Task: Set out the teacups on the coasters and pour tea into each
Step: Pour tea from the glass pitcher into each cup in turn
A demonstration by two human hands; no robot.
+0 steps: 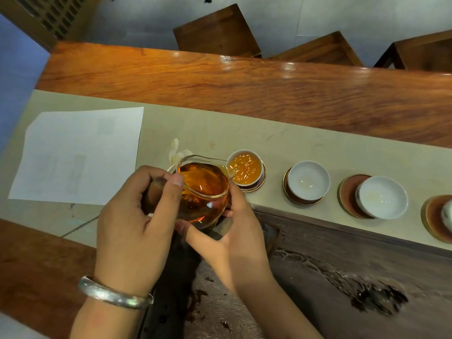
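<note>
A glass pitcher of amber tea is tilted to the right, its spout over the leftmost white teacup, which holds rippling tea. My left hand grips the pitcher's wooden handle. My right hand supports the pitcher's underside and right side with its fingers. To the right stand two empty white teacups, each on a round brown coaster. A further cup on a coaster is cut off by the right edge.
The cups stand on a beige runner across a glossy wooden table. A white sheet of paper lies at left. A dark wet tea tray lies below my hands. Wooden stools stand beyond the table.
</note>
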